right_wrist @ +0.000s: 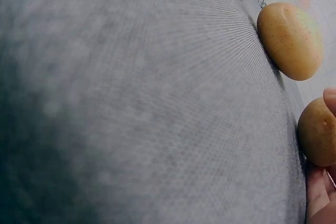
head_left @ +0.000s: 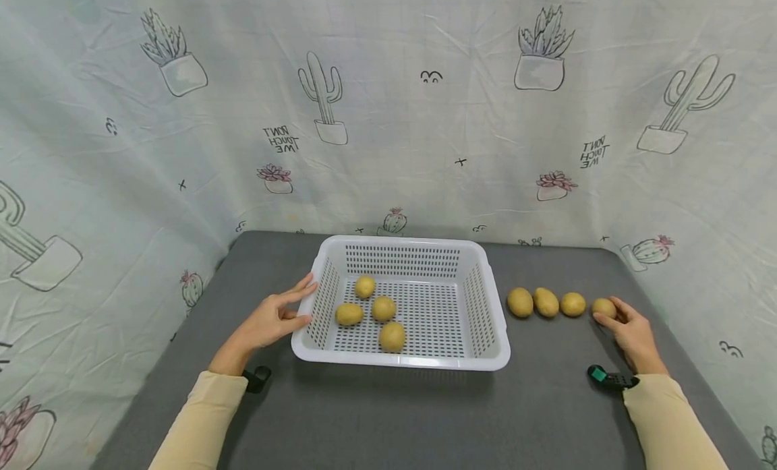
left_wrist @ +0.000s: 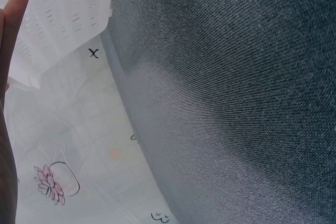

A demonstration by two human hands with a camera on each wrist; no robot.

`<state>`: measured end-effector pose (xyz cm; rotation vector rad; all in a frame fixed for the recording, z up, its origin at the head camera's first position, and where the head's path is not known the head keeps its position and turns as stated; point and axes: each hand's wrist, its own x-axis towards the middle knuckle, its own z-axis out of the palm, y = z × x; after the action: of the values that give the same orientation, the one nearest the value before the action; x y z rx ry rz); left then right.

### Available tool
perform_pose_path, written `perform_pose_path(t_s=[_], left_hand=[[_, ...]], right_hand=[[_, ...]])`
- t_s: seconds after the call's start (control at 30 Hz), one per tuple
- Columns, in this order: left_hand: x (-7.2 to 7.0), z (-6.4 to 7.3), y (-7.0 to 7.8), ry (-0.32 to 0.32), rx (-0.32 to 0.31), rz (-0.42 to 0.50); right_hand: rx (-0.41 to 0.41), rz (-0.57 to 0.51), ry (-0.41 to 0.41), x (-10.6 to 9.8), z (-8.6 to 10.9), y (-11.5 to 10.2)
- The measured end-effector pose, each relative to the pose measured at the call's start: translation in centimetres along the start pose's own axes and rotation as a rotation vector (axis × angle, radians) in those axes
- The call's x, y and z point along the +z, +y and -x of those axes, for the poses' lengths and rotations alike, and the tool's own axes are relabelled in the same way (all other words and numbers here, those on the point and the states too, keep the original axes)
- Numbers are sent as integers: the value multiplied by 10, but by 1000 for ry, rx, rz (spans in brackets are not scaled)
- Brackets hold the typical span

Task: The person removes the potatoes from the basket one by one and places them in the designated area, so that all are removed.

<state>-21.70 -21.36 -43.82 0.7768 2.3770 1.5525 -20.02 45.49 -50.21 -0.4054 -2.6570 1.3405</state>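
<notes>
Right grip: thumb and fingertips pinched round a round yellow-brown potato. For a clean pick, best have thumb and fingers on opposite sides, squeeze lightly since the skin looks smooth, and lift straight up before any sideways move, or it may knock its neighbours. Left grip: fingers apart, not wrapped, touching the rim at the basket's 9 o'clock; light pressure should steady it without tipping.

Held potato sits at the fingertips, about 11 o'clock of the right palm. Further out, near 9 o'clock: a row of three loose yellow-brown potatoes on the grey fabric-look tabletop. Beyond them, same direction: white slotted plastic basket, four more yellow-brown potatoes inside, mostly toward its 9 o'clock side.
</notes>
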Motion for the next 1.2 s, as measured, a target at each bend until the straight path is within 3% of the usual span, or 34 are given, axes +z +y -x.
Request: perform_pose_path(t_s=[0.27,0.47,0.73,0.97,1.2], left_hand=[[-3,2,1,4,-5,-5],[-3,0,3,-4,-4,-1],[-4,-1,3,-3,7,-7],[-2,0,2,-6,19,9],[0,2,0,-9,12,14]], right_hand=[[9,-40,-19,0,-2,-6],[-4,-51,14,-4,2,-9],[-130,-16,68,-13,4,-34],[-269,-25,45,-16,12,-59],[-401,-74,-23,-4,18,-83]])
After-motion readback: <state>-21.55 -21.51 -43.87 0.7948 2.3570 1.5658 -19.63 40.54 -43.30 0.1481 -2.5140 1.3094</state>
